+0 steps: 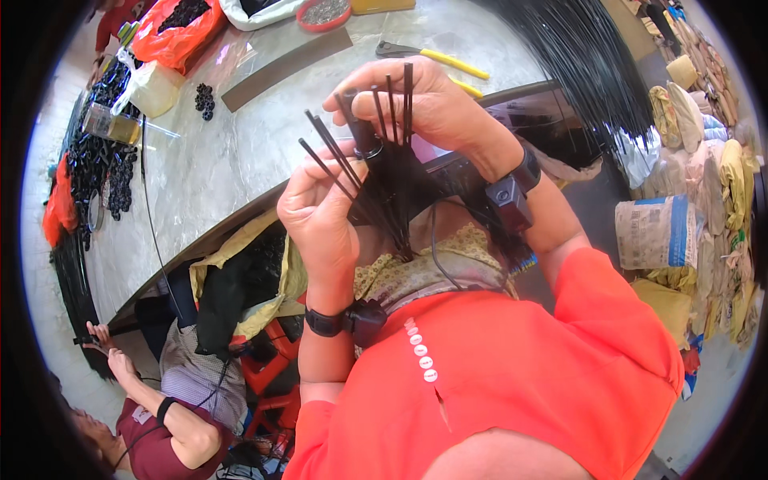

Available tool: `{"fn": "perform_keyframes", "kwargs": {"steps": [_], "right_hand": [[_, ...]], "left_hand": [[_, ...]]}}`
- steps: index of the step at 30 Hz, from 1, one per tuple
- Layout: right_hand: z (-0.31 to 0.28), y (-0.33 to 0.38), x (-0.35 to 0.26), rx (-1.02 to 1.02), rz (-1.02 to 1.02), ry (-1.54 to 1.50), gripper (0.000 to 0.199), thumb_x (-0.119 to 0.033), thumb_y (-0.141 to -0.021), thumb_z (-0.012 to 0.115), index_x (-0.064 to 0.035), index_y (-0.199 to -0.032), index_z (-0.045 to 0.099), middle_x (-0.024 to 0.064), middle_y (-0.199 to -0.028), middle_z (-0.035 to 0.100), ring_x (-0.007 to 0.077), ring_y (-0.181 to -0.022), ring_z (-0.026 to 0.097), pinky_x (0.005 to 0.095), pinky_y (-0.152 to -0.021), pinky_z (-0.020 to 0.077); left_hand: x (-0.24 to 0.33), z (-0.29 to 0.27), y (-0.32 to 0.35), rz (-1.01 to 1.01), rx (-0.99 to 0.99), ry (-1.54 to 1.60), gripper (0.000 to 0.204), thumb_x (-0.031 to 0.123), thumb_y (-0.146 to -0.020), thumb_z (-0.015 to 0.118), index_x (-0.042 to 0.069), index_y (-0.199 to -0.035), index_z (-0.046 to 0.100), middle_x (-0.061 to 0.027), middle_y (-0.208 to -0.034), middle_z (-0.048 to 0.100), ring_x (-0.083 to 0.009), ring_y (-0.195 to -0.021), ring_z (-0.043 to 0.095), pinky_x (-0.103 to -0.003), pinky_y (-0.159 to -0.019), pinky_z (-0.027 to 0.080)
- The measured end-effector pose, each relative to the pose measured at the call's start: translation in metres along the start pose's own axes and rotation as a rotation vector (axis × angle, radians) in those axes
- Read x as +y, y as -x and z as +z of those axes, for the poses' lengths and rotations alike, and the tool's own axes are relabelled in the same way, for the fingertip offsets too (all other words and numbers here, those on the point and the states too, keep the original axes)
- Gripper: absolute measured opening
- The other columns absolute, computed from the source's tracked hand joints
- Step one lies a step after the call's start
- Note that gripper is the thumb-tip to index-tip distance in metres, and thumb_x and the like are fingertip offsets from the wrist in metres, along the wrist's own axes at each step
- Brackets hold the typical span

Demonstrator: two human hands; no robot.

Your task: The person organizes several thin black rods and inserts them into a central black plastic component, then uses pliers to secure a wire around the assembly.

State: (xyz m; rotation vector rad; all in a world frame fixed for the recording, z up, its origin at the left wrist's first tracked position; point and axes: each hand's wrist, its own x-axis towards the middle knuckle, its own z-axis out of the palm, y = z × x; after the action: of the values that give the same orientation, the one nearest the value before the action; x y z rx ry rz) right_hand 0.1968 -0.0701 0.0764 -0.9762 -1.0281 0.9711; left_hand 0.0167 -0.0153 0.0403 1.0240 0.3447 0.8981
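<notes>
Black frame (394, 186): slim rods (409, 100) splayed around thicker shaft (364, 136).

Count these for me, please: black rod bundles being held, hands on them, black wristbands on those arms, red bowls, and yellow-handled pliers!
Black rod bundle: 1
Left hand and right hand: 2
Left wristband and right wristband: 2
Red bowl: 1
Yellow-handled pliers: 1
Total: 7
</notes>
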Motion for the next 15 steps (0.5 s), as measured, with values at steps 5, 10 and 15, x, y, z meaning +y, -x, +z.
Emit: {"fn": "perform_keyframes", "kwargs": {"steps": [5, 10, 15], "right_hand": [[-0.001, 0.004, -0.019, -0.014, 0.062, 0.115, 0.017, -0.016, -0.088, 0.072, -0.0044, -0.100, 0.071, 0.0001, -0.074, 0.067, 0.0053, -0.058, 0.058, 0.0197, -0.053, 0.0454], [0.002, 0.003, -0.019, -0.013, 0.050, 0.106, 0.019, -0.018, -0.088, 0.073, -0.0034, -0.100, 0.070, -0.0010, -0.071, 0.064, 0.0045, -0.057, 0.057, 0.0198, -0.052, 0.0449], [0.001, 0.007, -0.007, -0.017, -0.015, -0.006, 0.029, -0.029, -0.095, 0.066, -0.0006, -0.101, 0.069, 0.0023, -0.081, 0.066, 0.0052, -0.063, 0.056, 0.0193, -0.057, 0.0446]], "left_hand": [[0.000, 0.000, 0.000, -0.010, 0.003, 0.037, 0.016, -0.011, -0.082, 0.069, 0.000, -0.093, 0.063, -0.0145, -0.107, 0.067, -0.0157, -0.090, 0.066, -0.028, -0.082, 0.054], [-0.002, 0.002, -0.001, 0.033, -0.011, 0.009, 0.017, -0.011, -0.082, 0.069, 0.000, -0.094, 0.063, -0.0132, -0.105, 0.067, -0.0155, -0.089, 0.066, -0.027, -0.081, 0.054], [0.001, 0.004, -0.003, 0.014, -0.007, 0.019, 0.015, -0.011, -0.083, 0.067, -0.001, -0.093, 0.062, -0.0120, -0.105, 0.066, -0.0141, -0.089, 0.064, -0.026, -0.082, 0.052]]}}
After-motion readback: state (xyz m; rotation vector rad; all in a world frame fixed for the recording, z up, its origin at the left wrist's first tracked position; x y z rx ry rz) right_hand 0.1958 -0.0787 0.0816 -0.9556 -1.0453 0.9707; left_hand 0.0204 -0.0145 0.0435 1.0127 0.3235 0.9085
